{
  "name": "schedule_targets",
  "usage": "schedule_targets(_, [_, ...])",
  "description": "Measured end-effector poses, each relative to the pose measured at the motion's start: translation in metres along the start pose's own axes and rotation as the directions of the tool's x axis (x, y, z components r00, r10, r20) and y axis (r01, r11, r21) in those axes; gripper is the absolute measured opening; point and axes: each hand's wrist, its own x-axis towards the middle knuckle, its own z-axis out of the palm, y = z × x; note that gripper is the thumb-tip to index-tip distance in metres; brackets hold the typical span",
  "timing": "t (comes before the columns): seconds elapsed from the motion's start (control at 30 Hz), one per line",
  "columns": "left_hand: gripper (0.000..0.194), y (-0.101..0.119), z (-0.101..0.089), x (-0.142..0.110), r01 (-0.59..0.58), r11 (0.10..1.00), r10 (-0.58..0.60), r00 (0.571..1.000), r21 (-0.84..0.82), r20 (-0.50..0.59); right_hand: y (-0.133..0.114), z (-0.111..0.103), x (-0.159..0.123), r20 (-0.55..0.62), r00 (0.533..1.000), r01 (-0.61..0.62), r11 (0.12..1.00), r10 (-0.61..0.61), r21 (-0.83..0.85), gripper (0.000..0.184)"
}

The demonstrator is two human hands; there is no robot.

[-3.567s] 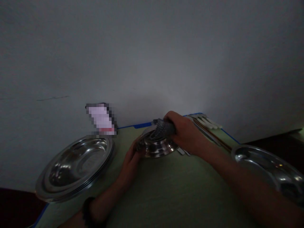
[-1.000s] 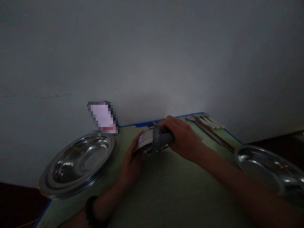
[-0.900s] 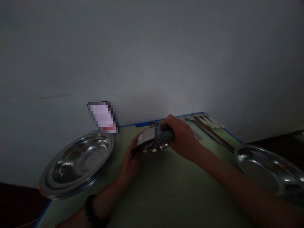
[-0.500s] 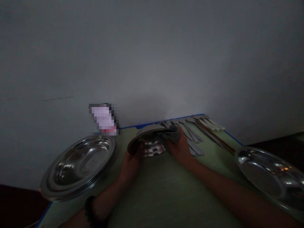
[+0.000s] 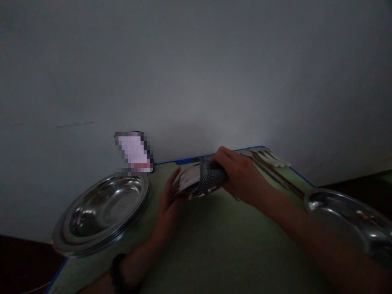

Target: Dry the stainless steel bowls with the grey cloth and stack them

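A shiny metal bowl (image 5: 189,175) is held up over the middle of the table, tilted. My left hand (image 5: 168,199) grips its left edge, thumb up on the near side and the other fingers partly hidden beneath. My right hand (image 5: 240,171) is closed on a dark grey patterned cloth (image 5: 206,176), which lies pressed across the bowl's right part. Part of the bowl is hidden behind the cloth and the right fingers.
Stacked metal basins (image 5: 101,212) stand at the left, below a blurred phone (image 5: 134,151) against the wall. White-handled cutlery (image 5: 274,158) and brown chopsticks (image 5: 272,169) lie at the back right. An oval metal dish (image 5: 346,208) sits at the right on the green table (image 5: 214,253).
My right hand has come over the top of the bowl with the cloth, now wrapping its right side. The bowl has turned in my left hand, whose thumb now shows.
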Motion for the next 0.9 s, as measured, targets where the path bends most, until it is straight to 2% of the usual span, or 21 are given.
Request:
schedule_targets(0.07, [0.054,0.0,0.0,0.001,-0.006,0.998,0.005,1.0,0.061,0.006,-0.003,0.002,-0.001,0.013,1.0,0.028,1.0,-0.028,-0.009,0.03])
schedule_targets(0.17, [0.046,-0.005,-0.004,0.007,0.003,0.994,-0.005,1.0,0.113,0.015,-0.002,0.013,-0.004,-0.081,0.996,-0.026,0.999,0.029,0.047,0.028])
schedule_targets(0.27, [0.043,-0.011,-0.008,0.011,0.029,0.992,-0.026,0.999,0.12,-0.023,0.007,0.028,-0.01,-0.174,0.97,-0.143,0.978,0.169,0.155,0.025])
schedule_targets(0.37, [0.042,-0.013,-0.008,0.012,0.062,0.989,-0.051,0.995,0.136,-0.087,0.016,0.045,-0.02,-0.176,0.923,-0.286,0.915,0.343,0.284,0.02])
schedule_targets(0.43, [0.04,-0.014,-0.006,0.012,0.095,0.987,-0.08,0.99,0.13,-0.114,0.02,0.057,-0.029,-0.182,0.887,-0.335,0.863,0.424,0.38,0.015])
schedule_targets(0.6, [0.039,-0.016,-0.003,0.012,0.217,0.974,-0.224,0.961,-0.061,-0.165,0.018,0.078,-0.042,-0.174,0.829,-0.38,0.764,0.532,0.522,0.01])
schedule_targets(0.73, [0.04,-0.009,0.002,0.014,0.275,0.943,-0.305,0.939,-0.187,-0.16,0.014,0.08,-0.042,-0.164,0.792,-0.426,0.725,0.588,0.541,0.014])
schedule_targets(0.9, [0.041,-0.001,0.006,0.016,0.323,0.876,-0.388,0.913,-0.36,-0.127,0.013,0.079,-0.042,-0.206,0.739,-0.449,0.697,0.641,0.559,0.02])
